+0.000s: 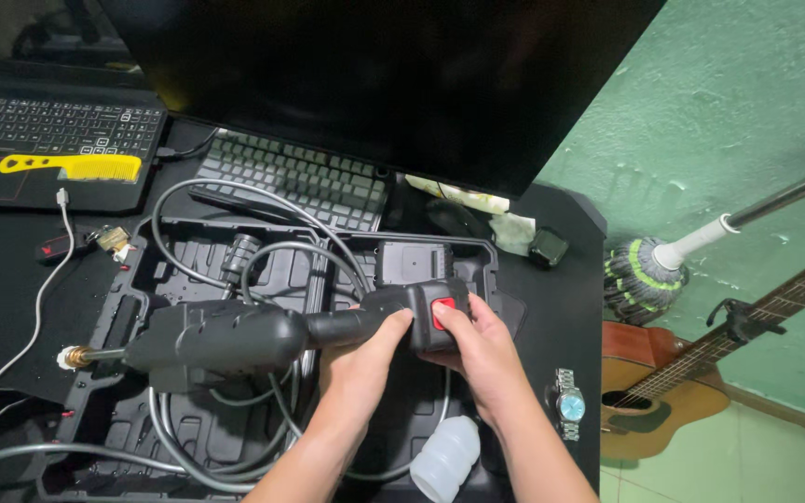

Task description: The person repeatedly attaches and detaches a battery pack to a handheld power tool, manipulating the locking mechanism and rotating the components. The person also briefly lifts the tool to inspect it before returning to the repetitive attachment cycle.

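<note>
Both hands are on the black spray gun (235, 340), which is held level just above the open black moulded case (188, 270) on the dark desk (561, 307). The left hand (361, 359) wraps its fingers around the gun's grip from below, thumb lying along the top of the handle. The right hand (477, 349) clasps the battery block (435, 312) at the rear end of the gun, its thumb right beside the red button (443, 313); whether it actually presses is hard to say from this angle. The brass nozzle (76, 356) sticks out to the left, past the case's edge.

Under the gun, a grey hose (235, 191) loops in coils through the case and up over its rim. A translucent white bottle (444, 456) lies at the near edge, just below the right wrist. A silver wristwatch (569, 403) rests on the desk to the right of the case. Further back sit a grey keyboard (295, 177) under a dark monitor (393, 74), and a laptop (48, 130) with a yellow comb (72, 166) lying on it. Off the desk to the right, a guitar (691, 373) and a mop head (640, 275) stand against the green wall.
</note>
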